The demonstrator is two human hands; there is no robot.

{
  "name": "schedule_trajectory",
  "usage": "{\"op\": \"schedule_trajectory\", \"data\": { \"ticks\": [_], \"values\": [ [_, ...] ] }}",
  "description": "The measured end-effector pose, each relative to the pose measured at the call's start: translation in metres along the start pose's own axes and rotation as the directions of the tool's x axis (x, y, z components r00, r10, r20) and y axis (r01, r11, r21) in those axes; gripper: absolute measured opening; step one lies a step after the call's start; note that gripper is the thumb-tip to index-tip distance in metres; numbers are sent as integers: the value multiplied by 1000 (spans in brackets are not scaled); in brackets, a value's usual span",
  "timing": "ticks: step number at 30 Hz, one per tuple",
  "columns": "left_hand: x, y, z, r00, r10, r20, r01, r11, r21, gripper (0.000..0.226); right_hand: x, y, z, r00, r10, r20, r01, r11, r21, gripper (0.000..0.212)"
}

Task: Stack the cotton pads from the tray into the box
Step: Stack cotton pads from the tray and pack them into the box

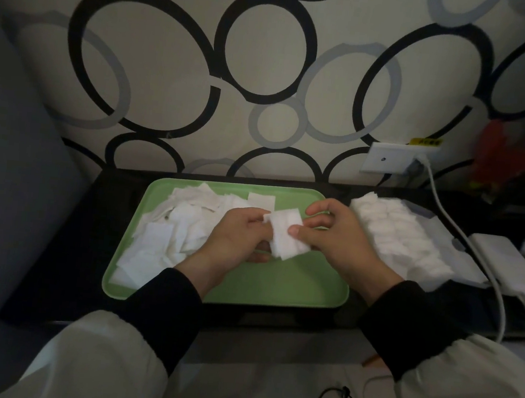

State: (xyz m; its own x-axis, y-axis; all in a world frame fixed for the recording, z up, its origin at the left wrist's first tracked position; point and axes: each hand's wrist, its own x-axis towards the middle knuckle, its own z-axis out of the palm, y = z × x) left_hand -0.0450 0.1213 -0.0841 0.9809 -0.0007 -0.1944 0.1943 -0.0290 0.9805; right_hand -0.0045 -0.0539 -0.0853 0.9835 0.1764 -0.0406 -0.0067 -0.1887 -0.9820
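A small stack of cotton pads (pixel 286 233) is pinched between the fingers (pixel 299 233) of the left hand (pixel 238 235) and the right hand (pixel 332 235) above the middle of the green tray (pixel 277 291). The loose pads (pixel 171 221) are heaped in the tray's left half, and packed rows are seen in the box (pixel 467 269) just past the tray's right edge. Since the stack is gripped only at its sides and looks skewed, pads could be shed onto the tabletop (pixel 88 245) when it is carried across, and the packed rows could be toppled if it is pushed in crookedly.
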Motion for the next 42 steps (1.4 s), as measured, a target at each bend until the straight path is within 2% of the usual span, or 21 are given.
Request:
{"op": "schedule_trajectory", "data": {
  "ticks": [5,8,11,14,16,18,20,24,29,33,37,42],
  "values": [
    [-4,12,13,995,-95,-8,94,992,-89,27,-6,-5,-9,993,-113,-32,106,982,-158,42],
    [-6,8,19,994,51,97,-57,997,54,25,-12,-12,-20,985,-169,33,171,946,-277,46],
    [-4,5,30,976,138,169,-154,984,87,23,-17,-13,-41,978,-161,134,199,913,-356,45],
    [-1,5,44,970,182,163,-198,976,88,26,-20,-18,-61,971,-135,198,204,898,-390,45],
    [1,7,57,971,203,128,-215,973,87,27,-23,-23,-76,968,-133,215,216,877,-429,32],
    [0,10,73,971,221,89,-229,969,98,22,-27,-28,-95,973,-122,198,206,844,-495,14],
    [2,9,89,971,235,53,-239,967,89,18,-31,-32,-119,984,-138,110,176,819,-546,8],
    [15,-1,121,957,290,22,-290,946,146,9,-37,-36,-164,992,-116,-57,80,898,-433,6],
    [33,-18,154,951,308,-27,-292,924,248,16,-34,-11,-175,997,-80,3,70,854,-515,11],
    [39,-26,163,958,286,-11,-275,929,246,22,-27,-1,-176,990,-76,121,138,730,-669,17],
    [44,-28,164,959,280,-49,-260,934,246,21,-24,-11,-177,974,12,226,185,534,-825,26],
    [44,-30,165,965,263,-11,-251,930,270,22,-20,-18,-163,961,108,256,196,390,-900,24]
  ]
}}
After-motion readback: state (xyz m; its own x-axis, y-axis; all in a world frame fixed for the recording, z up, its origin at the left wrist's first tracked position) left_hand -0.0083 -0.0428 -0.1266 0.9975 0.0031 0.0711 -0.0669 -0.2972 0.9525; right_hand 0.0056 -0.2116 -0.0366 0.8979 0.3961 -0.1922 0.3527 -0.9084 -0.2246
